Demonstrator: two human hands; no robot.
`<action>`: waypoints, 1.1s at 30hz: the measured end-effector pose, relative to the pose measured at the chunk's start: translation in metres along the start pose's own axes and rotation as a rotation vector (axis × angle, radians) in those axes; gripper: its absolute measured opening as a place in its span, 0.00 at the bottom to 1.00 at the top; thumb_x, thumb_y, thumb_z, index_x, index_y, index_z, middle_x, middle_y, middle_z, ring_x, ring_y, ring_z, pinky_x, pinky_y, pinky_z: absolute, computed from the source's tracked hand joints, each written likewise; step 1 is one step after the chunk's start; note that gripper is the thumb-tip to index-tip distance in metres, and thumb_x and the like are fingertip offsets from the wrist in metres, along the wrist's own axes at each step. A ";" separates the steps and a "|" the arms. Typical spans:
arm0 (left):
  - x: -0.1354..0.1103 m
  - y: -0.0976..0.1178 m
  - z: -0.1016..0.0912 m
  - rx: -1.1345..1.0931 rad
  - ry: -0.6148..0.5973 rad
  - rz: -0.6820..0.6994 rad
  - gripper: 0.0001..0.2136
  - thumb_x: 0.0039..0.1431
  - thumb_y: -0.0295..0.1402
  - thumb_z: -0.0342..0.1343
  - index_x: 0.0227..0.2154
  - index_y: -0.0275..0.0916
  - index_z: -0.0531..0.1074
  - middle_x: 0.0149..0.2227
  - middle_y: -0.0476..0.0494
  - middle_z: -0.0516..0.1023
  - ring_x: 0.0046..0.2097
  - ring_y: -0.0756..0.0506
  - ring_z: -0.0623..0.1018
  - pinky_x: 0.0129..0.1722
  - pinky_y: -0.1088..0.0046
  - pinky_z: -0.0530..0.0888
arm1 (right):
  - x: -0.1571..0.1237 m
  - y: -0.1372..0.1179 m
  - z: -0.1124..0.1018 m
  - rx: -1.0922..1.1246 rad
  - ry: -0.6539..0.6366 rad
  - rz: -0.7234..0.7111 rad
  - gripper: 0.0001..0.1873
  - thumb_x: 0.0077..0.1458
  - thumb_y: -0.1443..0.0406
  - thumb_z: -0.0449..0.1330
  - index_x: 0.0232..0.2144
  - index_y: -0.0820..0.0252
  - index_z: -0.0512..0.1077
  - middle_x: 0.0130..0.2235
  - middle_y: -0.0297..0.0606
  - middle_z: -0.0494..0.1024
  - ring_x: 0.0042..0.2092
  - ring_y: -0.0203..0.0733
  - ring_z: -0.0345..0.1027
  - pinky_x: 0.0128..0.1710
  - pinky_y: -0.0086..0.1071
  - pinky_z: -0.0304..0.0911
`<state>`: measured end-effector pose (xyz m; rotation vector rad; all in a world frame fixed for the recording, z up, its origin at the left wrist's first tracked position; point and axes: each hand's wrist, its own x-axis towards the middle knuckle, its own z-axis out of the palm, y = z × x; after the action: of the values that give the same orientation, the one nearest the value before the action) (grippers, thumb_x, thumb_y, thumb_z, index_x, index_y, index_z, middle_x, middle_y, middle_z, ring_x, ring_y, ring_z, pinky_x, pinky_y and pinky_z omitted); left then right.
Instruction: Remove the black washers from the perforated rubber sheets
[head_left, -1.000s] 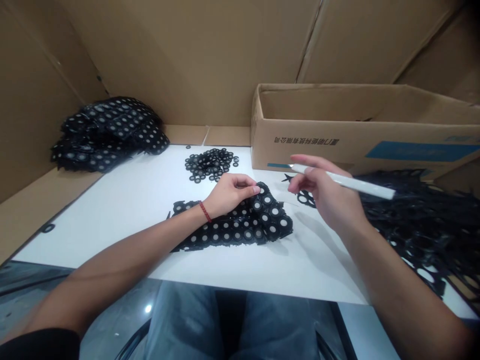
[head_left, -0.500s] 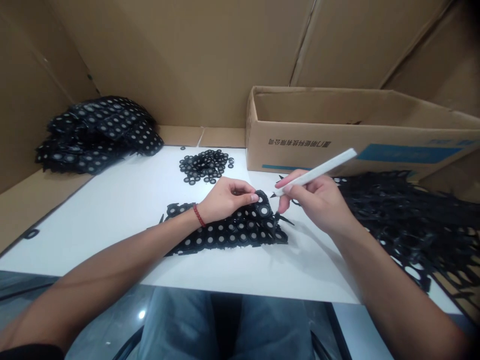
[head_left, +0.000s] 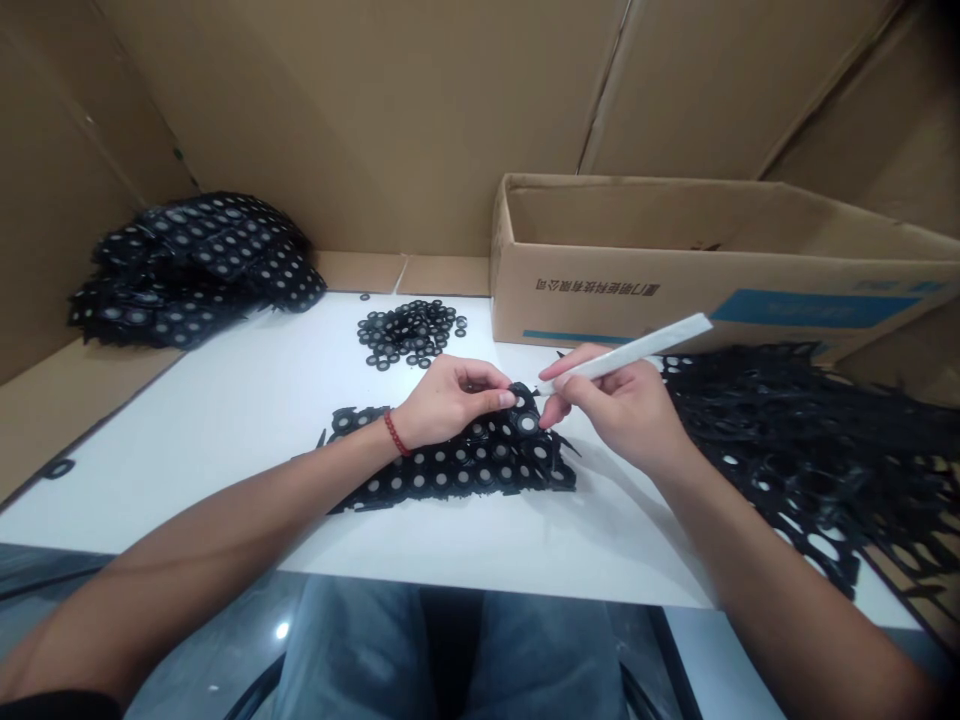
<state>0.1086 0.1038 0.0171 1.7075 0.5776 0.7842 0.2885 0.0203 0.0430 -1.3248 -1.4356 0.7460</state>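
Note:
My left hand (head_left: 448,402), with a red bead bracelet at the wrist, pinches the upper edge of a black rubber sheet (head_left: 450,478) between thumb and fingertips. Rows of rings with pale centres cover this sheet, which lies on the table partly under my left forearm. A corner of it is lifted at the pinch. In my right hand (head_left: 619,400) is a white pen-shaped tool (head_left: 637,348), gripped like a pencil and slanting up to the right. Its dark tip is at the lifted corner, close to my left thumb; whether it touches is unclear.
Loose black rings (head_left: 412,332) are heaped behind my left hand. A pile of ring-dotted black sheets (head_left: 199,265) stands at the back left. Punched-out black scraps (head_left: 817,450) lie at the right, before an open cardboard box (head_left: 600,262). One ring (head_left: 58,469) sits at the table's left edge.
My right hand has moved slightly left, bringing the tool's tip from beside the lifted corner of the sheet up to it. My left hand keeps its pinch in nearly the same place.

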 end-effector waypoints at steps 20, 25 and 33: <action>0.000 -0.001 0.006 -0.116 0.109 -0.037 0.11 0.45 0.36 0.65 0.23 0.33 0.73 0.25 0.47 0.76 0.27 0.52 0.72 0.31 0.75 0.69 | 0.003 0.022 0.009 0.271 -0.057 0.123 0.06 0.53 0.67 0.55 0.31 0.59 0.72 0.17 0.31 0.72 0.24 0.36 0.65 0.29 0.31 0.57; 0.000 -0.006 0.005 -0.157 0.109 -0.018 0.11 0.46 0.37 0.64 0.25 0.33 0.73 0.26 0.47 0.76 0.29 0.52 0.73 0.33 0.75 0.69 | 0.001 0.020 0.010 0.218 -0.030 0.065 0.06 0.55 0.65 0.55 0.33 0.58 0.72 0.18 0.30 0.73 0.25 0.36 0.65 0.32 0.32 0.58; 0.001 -0.008 0.005 -0.177 0.112 -0.013 0.10 0.46 0.36 0.65 0.25 0.33 0.74 0.26 0.47 0.77 0.29 0.52 0.73 0.35 0.75 0.70 | -0.001 0.014 0.012 0.150 -0.019 0.043 0.06 0.57 0.66 0.54 0.32 0.58 0.72 0.18 0.28 0.73 0.25 0.35 0.65 0.35 0.31 0.60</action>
<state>0.1131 0.1033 0.0085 1.5039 0.5779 0.8989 0.2823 0.0245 0.0268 -1.2393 -1.3421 0.8790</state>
